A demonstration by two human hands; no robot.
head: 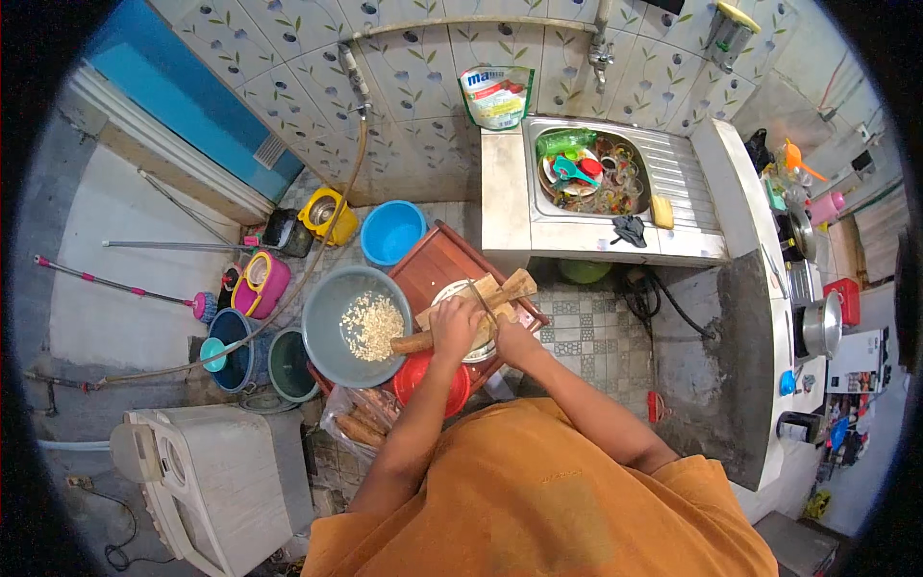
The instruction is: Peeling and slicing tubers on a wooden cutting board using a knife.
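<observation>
My left hand [456,324] presses down on a long brown root [412,343], which lies over a wooden board [476,292]. In my right hand [513,340] is a knife [482,299], its blade pointing up and to the left across the board. A thick pale piece, a root or a wooden handle [520,283], reaches past the blade on the right; I cannot tell which. Under the board a white plate [445,290] shows on a reddish wooden table [427,263]. Left of my hands a grey basin [317,317] holds many pale chopped pieces [373,326].
A red basin [456,395] and a plastic bag of brown roots [360,425] are near my left forearm. A blue basin [394,232] stands behind the table. The steel sink [652,173] at the back right holds dishes. A hose [317,263] runs past the buckets on the left.
</observation>
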